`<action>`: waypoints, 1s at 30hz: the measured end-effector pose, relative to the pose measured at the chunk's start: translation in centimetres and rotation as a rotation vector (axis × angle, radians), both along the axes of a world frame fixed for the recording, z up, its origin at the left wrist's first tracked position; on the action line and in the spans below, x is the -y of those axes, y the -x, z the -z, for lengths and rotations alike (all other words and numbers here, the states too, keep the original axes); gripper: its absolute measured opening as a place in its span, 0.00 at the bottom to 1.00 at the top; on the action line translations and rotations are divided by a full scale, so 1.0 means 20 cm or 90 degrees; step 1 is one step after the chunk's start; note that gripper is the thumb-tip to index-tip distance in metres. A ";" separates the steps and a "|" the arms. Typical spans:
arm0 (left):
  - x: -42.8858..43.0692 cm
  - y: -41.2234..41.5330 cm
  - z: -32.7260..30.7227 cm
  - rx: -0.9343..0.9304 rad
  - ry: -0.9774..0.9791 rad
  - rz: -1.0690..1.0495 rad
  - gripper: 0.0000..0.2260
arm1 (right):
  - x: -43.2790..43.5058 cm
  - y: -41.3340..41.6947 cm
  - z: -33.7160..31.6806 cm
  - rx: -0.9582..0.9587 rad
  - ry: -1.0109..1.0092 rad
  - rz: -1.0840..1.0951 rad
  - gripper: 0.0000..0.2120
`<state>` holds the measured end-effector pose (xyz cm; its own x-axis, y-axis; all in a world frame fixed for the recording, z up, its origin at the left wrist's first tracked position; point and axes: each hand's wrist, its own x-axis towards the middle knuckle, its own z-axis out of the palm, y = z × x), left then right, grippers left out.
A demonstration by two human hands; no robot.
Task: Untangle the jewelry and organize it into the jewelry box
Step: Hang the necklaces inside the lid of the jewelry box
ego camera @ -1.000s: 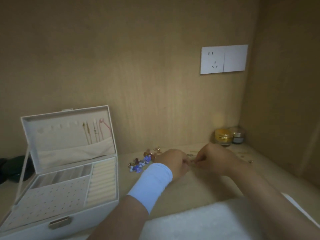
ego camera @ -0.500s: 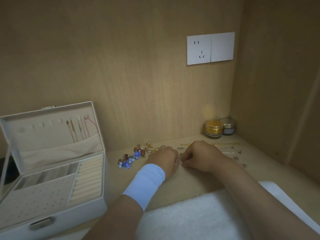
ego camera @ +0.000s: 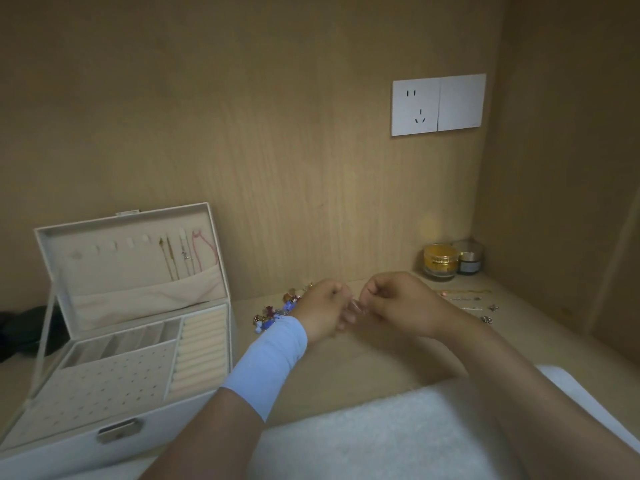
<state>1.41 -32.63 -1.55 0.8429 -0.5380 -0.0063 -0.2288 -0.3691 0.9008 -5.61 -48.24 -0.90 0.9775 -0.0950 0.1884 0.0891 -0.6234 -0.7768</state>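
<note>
A white jewelry box (ego camera: 114,362) stands open at the left, with several thin necklaces hanging inside its lid (ego camera: 187,258). My left hand (ego camera: 323,311), with a pale blue wristband, and my right hand (ego camera: 398,303) meet at the middle of the wooden shelf, fingertips pinched together on a small piece of jewelry that is too small to make out. A tangle of colourful beaded jewelry (ego camera: 275,311) lies just left of my left hand. Thin chains and small charms (ego camera: 467,301) lie to the right of my right hand.
Two small jars, one gold (ego camera: 440,261) and one dark (ego camera: 469,259), stand in the back right corner. A white towel (ego camera: 381,438) covers the front. A wall socket (ego camera: 438,103) is on the back panel. A dark object (ego camera: 20,327) lies behind the box.
My hands have lifted slightly off the shelf while staying pinched together. The view has shifted, so the box sits further right in the frame than half a second ago.
</note>
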 end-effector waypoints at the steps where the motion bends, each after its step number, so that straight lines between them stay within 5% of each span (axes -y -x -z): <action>1: -0.03 0.00 -0.04 -0.035 0.047 0.011 0.10 | -0.02 0.00 -0.02 0.001 -0.065 -0.017 0.09; 8: -0.32 -0.01 -0.24 -0.110 0.249 0.054 0.09 | -0.24 -0.05 -0.24 0.010 -0.195 -0.105 0.05; 19: -0.97 -0.15 -0.56 -0.037 0.330 0.062 0.04 | -0.80 -0.29 -0.60 0.065 -0.250 -0.270 0.10; 30: -1.43 -0.30 -0.55 -0.022 0.178 0.029 0.08 | -1.20 -0.58 -0.57 0.052 -0.299 -0.266 0.11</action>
<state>7.50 -4.00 9.48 0.8198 -0.5601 0.1192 -0.2066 -0.0952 0.9738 5.97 -24.20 10.54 0.9339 0.2010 0.2956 0.3224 -0.1167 -0.9394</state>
